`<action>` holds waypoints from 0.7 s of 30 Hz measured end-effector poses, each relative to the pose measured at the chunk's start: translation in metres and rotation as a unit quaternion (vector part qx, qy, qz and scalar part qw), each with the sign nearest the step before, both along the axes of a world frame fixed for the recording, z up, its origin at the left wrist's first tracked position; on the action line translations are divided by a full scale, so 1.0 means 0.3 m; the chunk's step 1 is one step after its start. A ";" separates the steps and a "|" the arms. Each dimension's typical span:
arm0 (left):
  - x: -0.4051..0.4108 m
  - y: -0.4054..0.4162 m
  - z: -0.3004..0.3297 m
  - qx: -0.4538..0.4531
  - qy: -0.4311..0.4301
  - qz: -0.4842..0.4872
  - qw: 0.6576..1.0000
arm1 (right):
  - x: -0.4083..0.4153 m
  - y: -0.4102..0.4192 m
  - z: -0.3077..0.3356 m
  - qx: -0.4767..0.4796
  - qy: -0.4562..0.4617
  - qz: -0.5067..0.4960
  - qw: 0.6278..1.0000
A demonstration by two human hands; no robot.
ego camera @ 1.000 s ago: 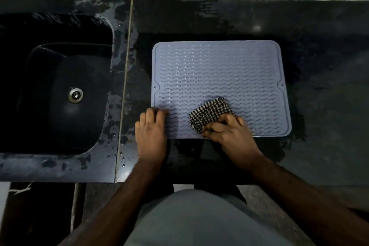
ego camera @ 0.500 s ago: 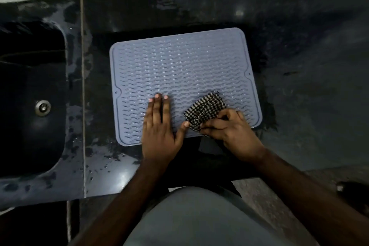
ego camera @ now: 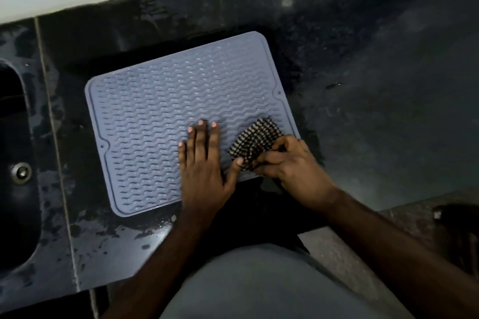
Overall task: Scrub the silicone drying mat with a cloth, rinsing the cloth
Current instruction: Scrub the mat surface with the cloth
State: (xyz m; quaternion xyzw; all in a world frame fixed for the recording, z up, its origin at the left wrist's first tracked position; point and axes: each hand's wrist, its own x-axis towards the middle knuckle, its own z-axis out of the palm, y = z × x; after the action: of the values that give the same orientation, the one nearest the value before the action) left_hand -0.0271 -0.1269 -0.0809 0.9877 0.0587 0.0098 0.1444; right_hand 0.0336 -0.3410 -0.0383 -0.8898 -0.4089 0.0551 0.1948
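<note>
A grey-blue silicone drying mat (ego camera: 155,122) with wavy ridges lies flat on the dark counter. My left hand (ego camera: 204,163) presses flat on the mat's near middle, fingers spread and pointing away from me, its thumb tip touching the cloth. A black-and-white checked cloth (ego camera: 255,142) is bunched on the mat's near right corner. My right hand (ego camera: 290,163) grips the cloth's near edge with curled fingers and hides part of it.
A black sink (ego camera: 15,137) with a metal drain (ego camera: 21,172) sits at the far left, past a seam in the counter. Water spots wet the black counter (ego camera: 375,85) near the mat's front left. A pale wall runs along the back. The counter's front edge is by my body.
My left hand moved from the mat's near left corner onto its middle, close to the cloth. The cloth and right hand shifted toward the mat's right edge. The view swung right.
</note>
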 end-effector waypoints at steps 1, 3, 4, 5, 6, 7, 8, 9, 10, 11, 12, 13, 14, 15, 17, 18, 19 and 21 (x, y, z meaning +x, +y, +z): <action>0.007 -0.011 -0.003 0.034 0.018 -0.001 0.999 | 0.005 -0.023 -0.006 0.002 0.003 -0.005 1.000; 0.025 -0.036 -0.009 0.066 0.048 0.011 0.997 | 0.008 -0.042 -0.016 0.000 0.006 -0.008 1.000; 0.036 -0.048 -0.011 0.072 0.057 0.019 0.996 | 0.007 -0.047 -0.020 -0.004 0.006 -0.013 1.000; 0.043 -0.055 -0.012 0.077 0.063 0.023 0.995 | 0.008 -0.050 -0.022 -0.009 0.007 -0.019 1.000; 0.046 -0.060 -0.013 0.080 0.066 0.022 0.994 | 0.009 -0.058 -0.024 -0.011 0.008 -0.028 0.999; 0.044 -0.063 -0.014 0.081 0.067 0.019 0.994 | 0.009 -0.071 -0.021 -0.010 0.009 -0.040 0.999; 0.042 -0.062 -0.018 0.079 0.066 0.014 0.995 | 0.010 -0.091 -0.018 -0.004 0.010 -0.055 0.998; 0.039 -0.059 -0.020 0.079 0.067 0.010 0.995 | 0.012 -0.112 -0.015 0.003 0.011 -0.073 0.997; 0.036 -0.056 -0.022 0.078 0.067 0.007 0.995 | 0.014 -0.136 -0.011 0.005 0.011 -0.089 0.996; 0.036 -0.056 -0.022 0.077 0.067 0.006 0.995 | 0.018 -0.155 -0.007 0.001 0.009 -0.101 0.995; 0.037 -0.056 -0.018 0.075 0.067 0.007 0.995 | 0.021 -0.166 -0.002 -0.008 0.009 -0.110 0.994; 0.040 -0.056 -0.011 0.071 0.067 0.008 0.995 | 0.024 -0.167 0.006 -0.020 0.008 -0.118 0.993; 0.043 -0.058 -0.003 0.065 0.070 0.007 0.995 | 0.027 -0.157 0.017 -0.034 0.005 -0.126 0.991; 0.045 -0.061 0.004 0.054 0.073 0.006 0.996 | 0.032 -0.142 0.030 -0.048 -0.001 -0.135 0.990; 0.053 -0.058 0.027 0.017 0.074 0.008 0.997 | 0.048 -0.097 0.069 -0.059 -0.007 -0.159 0.985; 0.067 -0.053 0.038 0.001 0.065 0.006 0.998 | 0.062 -0.073 0.091 -0.046 -0.010 -0.174 0.984; 0.088 -0.046 0.048 -0.011 0.051 -0.001 0.999 | 0.083 -0.049 0.114 -0.023 -0.014 -0.189 0.982; 0.153 -0.033 0.064 -0.028 0.027 -0.024 0.999 | 0.144 0.000 0.154 0.022 -0.029 -0.213 0.976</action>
State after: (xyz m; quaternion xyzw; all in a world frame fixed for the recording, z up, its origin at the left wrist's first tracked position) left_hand 0.0190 -0.1368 -0.0618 0.9842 0.0394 -0.0224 0.1709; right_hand 0.0767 -0.3410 0.0079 -0.9533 -0.2165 -0.0227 0.2092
